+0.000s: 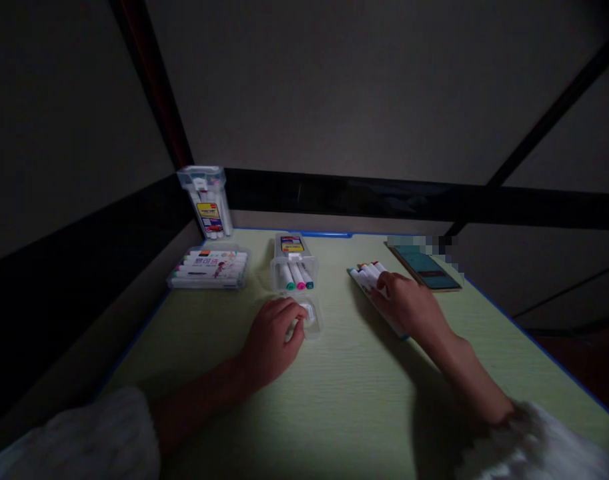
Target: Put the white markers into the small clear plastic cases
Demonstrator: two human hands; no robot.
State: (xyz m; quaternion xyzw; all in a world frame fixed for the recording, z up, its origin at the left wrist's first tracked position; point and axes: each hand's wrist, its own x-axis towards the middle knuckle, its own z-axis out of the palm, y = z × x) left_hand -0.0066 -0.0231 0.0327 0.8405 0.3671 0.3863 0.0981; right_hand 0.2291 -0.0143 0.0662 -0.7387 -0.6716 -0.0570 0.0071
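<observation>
My left hand (274, 340) is closed in a pinch at the left edge of a clear plastic lid (313, 320) that lies flat on the table. Behind the lid is a clear marker box (279, 275) on its side, its open end toward me, with green, pink and teal marker ends (300, 285) showing. To the right, my right hand (409, 303) reaches over a row of white markers (365, 279) with coloured caps. Its thumb and fingers are closed on a marker in that row; the palm side is hidden.
A full marker box (210, 210) stands upright at the back left. In front of it lies a flat case of markers (211, 268). A phone-like flat object (424, 265) rests at the right. The pale table (329, 407) has a blue edge, with walls behind and left.
</observation>
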